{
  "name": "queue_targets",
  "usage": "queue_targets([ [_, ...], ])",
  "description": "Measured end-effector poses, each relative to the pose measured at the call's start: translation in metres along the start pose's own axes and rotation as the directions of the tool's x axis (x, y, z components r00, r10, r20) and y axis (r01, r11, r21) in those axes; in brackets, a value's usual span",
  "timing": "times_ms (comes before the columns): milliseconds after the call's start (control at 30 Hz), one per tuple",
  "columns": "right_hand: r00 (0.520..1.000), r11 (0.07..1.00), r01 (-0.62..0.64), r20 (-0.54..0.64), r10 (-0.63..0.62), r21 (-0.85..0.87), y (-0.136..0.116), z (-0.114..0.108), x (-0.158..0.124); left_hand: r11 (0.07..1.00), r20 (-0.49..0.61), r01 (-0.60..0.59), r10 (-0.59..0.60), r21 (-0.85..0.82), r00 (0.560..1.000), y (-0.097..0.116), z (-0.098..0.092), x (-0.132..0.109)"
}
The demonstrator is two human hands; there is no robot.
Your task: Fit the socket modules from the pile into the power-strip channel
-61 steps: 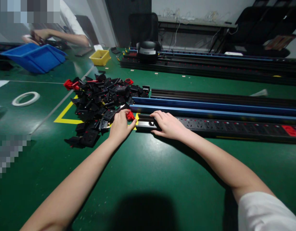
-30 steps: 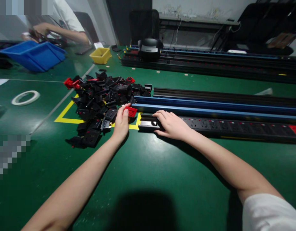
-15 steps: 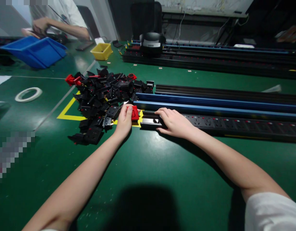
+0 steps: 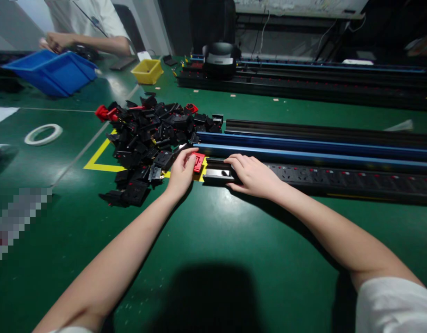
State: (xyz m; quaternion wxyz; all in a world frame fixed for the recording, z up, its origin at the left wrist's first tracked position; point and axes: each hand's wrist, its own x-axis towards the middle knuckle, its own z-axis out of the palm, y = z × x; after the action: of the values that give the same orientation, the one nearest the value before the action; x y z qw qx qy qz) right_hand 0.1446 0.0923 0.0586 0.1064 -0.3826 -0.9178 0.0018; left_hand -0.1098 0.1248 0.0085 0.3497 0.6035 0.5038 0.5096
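Observation:
Between the thumb and fingers of my left hand point(image 4: 182, 172) is a red socket module point(image 4: 198, 162), held just left of the end of a black rail point(image 4: 215, 172). My right hand point(image 4: 252, 176) is closed over that rail near its end, thumb at the near side and fingers across the top. To the right of this hand, black socket modules point(image 4: 313, 176) sit in a row inside the rail. A heap of loose black modules point(image 4: 164, 120) lies left of the rail, with a few red ones among them.
Blue rails point(image 4: 269, 153) and a dark rail point(image 4: 286, 127) lie behind the black one. Farther off are a yellow bin point(image 4: 147, 72), a blue bin point(image 4: 57, 74), a tape roll point(image 4: 43, 134) and more long strips point(image 4: 303, 88). A co-worker's hands point(image 4: 58, 42) are behind the blue bin.
My left hand has brought the red module slightly right, nearer the rail's open end, and the module is turned a little. My right hand stays on the rail.

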Motion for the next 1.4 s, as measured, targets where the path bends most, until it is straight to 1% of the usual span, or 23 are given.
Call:
queue_targets([
  [233, 1.000, 1.000, 0.004, -0.003, -0.004, 0.016, 0.000, 0.001, 0.000, 0.996, 0.009, 0.067, -0.067, 0.065, 0.998, 0.002, 0.000, -0.001],
  [400, 1.000, 1.000, 0.006, -0.010, -0.006, 0.017, 0.001, 0.002, 0.000, 0.990, 0.048, 0.131, -0.134, 0.049, 0.990, -0.002, -0.001, -0.002],
  [667, 1.000, 1.000, 0.006, -0.006, -0.006, 0.009, 0.001, 0.002, 0.000, 0.991, 0.063, 0.113, -0.117, 0.074, 0.991, -0.006, 0.001, -0.001],
  [933, 1.000, 1.000, 0.007, -0.008, -0.007, 0.003, 0.001, 0.002, 0.000, 0.980, 0.064, 0.069, -0.082, 0.187, 0.995, 0.002, 0.009, -0.011],
  [1000, 1.000, 1.000, 0.008, -0.005, -0.008, -0.001, 0.001, 0.002, 0.000, 0.974, 0.051, 0.051, -0.064, 0.219, 0.997, 0.003, 0.012, -0.014],
  [1067, 1.000, 1.000, 0.005, -0.003, -0.005, 0.000, 0.001, 0.002, 0.000, 0.969, 0.016, 0.040, -0.045, 0.243, 0.999, 0.004, 0.015, -0.015],
  [1133, 1.000, 1.000, -0.005, -0.005, 0.005, 0.003, 0.001, 0.003, 0.000, 0.970, -0.020, 0.061, -0.058, 0.235, 0.998, 0.004, 0.016, -0.016],
  [1200, 1.000, 1.000, -0.012, -0.011, 0.012, 0.003, 0.001, 0.004, 0.000, 0.974, -0.021, 0.088, -0.085, 0.210, 0.996, 0.006, 0.016, -0.015],
  [1300, 1.000, 1.000, -0.011, -0.024, 0.011, 0.007, 0.002, 0.006, -0.001, 0.985, 0.039, 0.068, -0.075, 0.161, 0.996, 0.007, 0.015, -0.015],
  [1400, 0.999, 1.000, -0.015, -0.043, 0.016, 0.024, 0.002, 0.005, -0.001, 0.996, 0.097, 0.050, -0.057, 0.069, 0.994, 0.006, 0.016, -0.014],
])
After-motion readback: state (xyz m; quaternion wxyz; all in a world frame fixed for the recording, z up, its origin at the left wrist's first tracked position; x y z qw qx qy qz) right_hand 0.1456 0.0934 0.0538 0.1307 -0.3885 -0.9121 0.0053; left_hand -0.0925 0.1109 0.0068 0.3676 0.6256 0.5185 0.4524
